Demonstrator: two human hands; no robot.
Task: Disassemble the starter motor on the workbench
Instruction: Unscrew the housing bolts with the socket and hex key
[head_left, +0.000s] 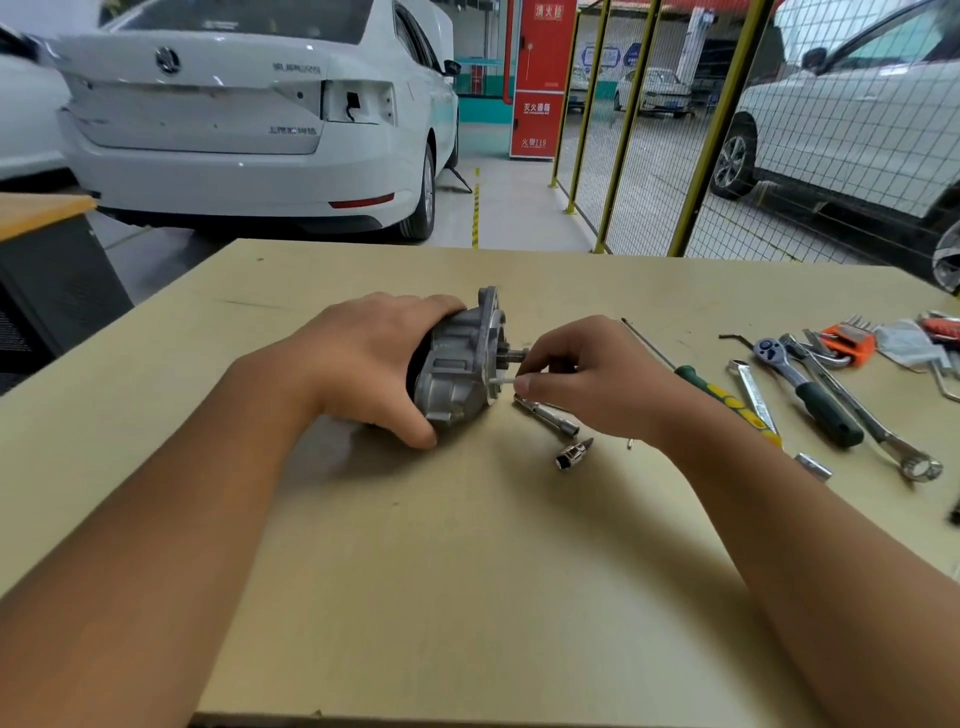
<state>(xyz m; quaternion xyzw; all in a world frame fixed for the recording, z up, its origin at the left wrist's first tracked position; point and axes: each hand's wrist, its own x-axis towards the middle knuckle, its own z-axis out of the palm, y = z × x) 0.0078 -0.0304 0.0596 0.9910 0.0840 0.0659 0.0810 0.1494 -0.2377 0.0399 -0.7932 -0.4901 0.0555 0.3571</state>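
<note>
On a tan workbench (467, 571), left hand (374, 358) grips the grey cast-aluminium starter motor (460, 364), axis pointing right, where right hand (587, 379) pinches a thin silver through-bolt (503, 381)

Free room and obstacles, placed relative to the starter motor (460, 364): the tabletop (415, 545) nearer the viewer than the motor lies bare between the two forearms, and the strip beyond the motor to the far edge is likewise open. Just right of the motor, the hands' working side is crowded by a socket extension (548, 414) and a loose socket (571, 455). Farther right, a screwdriver (696, 379), a ratchet (808, 392), wrenches (862, 421) and a hex-key set (847, 343) bar any low sweep.
</note>
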